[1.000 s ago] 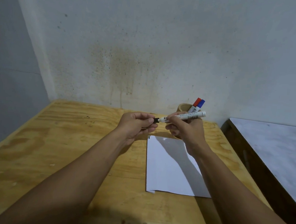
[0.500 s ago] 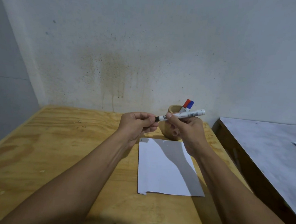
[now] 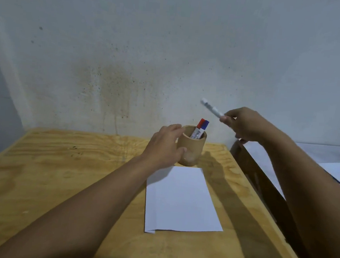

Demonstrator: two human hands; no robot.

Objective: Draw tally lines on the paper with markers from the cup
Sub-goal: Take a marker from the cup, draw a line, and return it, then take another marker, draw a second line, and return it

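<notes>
While left hand [image 3: 167, 146] cups wooden cup [image 3: 192, 146] on bench [image 3: 62, 161], right hand [image 3: 244, 124] pinches white marker [image 3: 211, 110] aloft; steady cup, lower marker straight beside red-capped marker [image 3: 199, 128], blue-capped marker [image 3: 203, 129]; paper [image 3: 180, 200] blank.

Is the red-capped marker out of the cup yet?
No. The red-capped marker stands in the cup beside the blue-capped marker.

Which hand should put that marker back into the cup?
The right hand: it already holds the white marker raised beside the cup. The left hand is wrapped around the cup, steadying it.
</notes>
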